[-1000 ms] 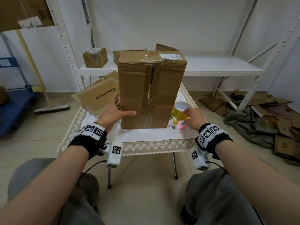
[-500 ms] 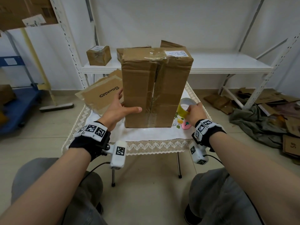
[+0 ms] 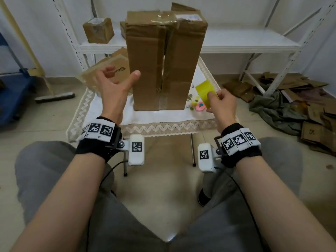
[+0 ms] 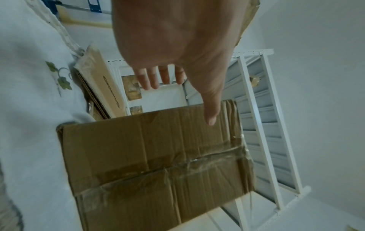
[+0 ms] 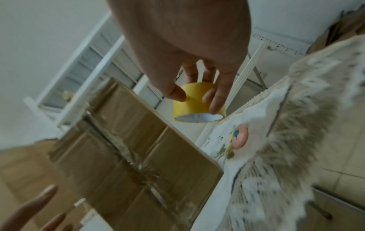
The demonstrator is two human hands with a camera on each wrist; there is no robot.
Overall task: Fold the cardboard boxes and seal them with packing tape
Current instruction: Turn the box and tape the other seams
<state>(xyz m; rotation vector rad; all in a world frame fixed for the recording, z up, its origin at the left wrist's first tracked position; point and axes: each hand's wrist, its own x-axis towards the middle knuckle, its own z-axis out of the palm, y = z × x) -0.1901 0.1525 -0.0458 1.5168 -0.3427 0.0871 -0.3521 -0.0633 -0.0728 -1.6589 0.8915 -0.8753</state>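
Observation:
A tall brown cardboard box (image 3: 163, 60) stands upright on the small white-clothed table (image 3: 149, 118), its front flaps meeting at a taped centre seam that gapes a little. The same box (image 4: 154, 159) fills the lower left wrist view, and this box (image 5: 126, 156) shows blurred in the right wrist view. My left hand (image 3: 116, 82) hovers just left of the box, fingers relaxed, touching nothing. My right hand (image 3: 221, 102) grips a yellow roll of packing tape (image 3: 206, 92) lifted off the table right of the box; thumb and fingers clasp the roll (image 5: 195, 103).
Flattened cardboard (image 3: 107, 71) leans at the table's back left. A pink round object (image 3: 200, 106) lies on the cloth under the tape. A white shelf (image 3: 236, 46) behind holds a small taped box (image 3: 98, 30). Cardboard scraps and cloth (image 3: 291, 106) litter the floor at right.
My left hand has come off the box's left side and now hangs in the air. My right hand has lifted the tape roll off the table.

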